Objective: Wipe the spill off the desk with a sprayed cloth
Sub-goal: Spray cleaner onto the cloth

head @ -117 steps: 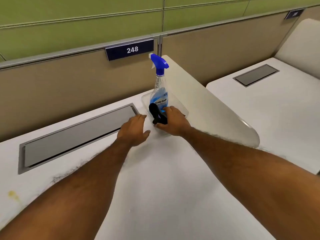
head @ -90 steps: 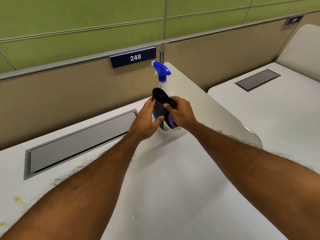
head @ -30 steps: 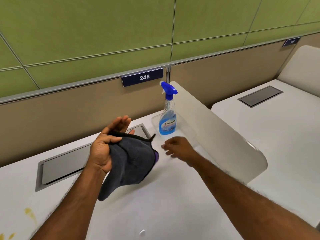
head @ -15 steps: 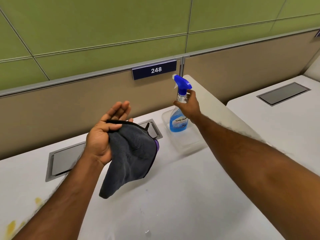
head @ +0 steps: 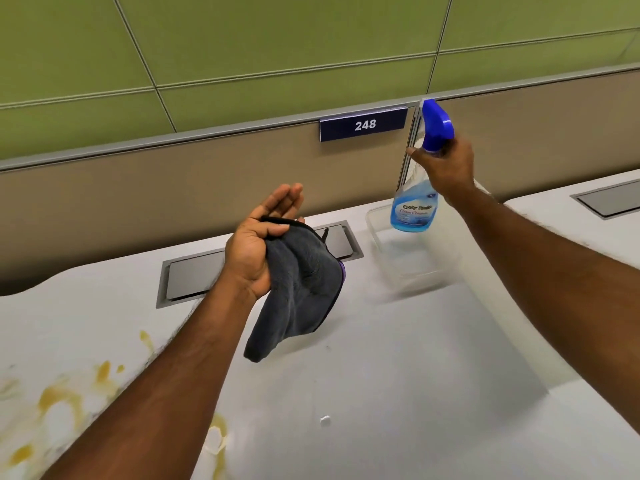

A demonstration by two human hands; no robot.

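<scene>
A dark grey cloth (head: 301,285) hangs from my left hand (head: 258,244), pinned by the thumb against the palm while the fingers point up. My right hand (head: 446,164) grips the neck of a spray bottle (head: 414,211) with a blue trigger head and blue liquid, held in the air above a clear plastic tray (head: 412,268). The nozzle points left, toward the cloth. A yellow-brown spill (head: 62,403) is smeared across the white desk (head: 381,393) at the lower left, partly under my left forearm.
A grey cable hatch (head: 194,275) is set into the desk behind the cloth. A beige partition with a "248" plate (head: 363,124) backs the desk. A curved white divider (head: 519,327) runs along the right, with a second desk beyond it.
My right hand has closed on the spray bottle and lifted it out of the tray. The cloth stays draped in my left hand. The view has dropped, showing more of the spill.
</scene>
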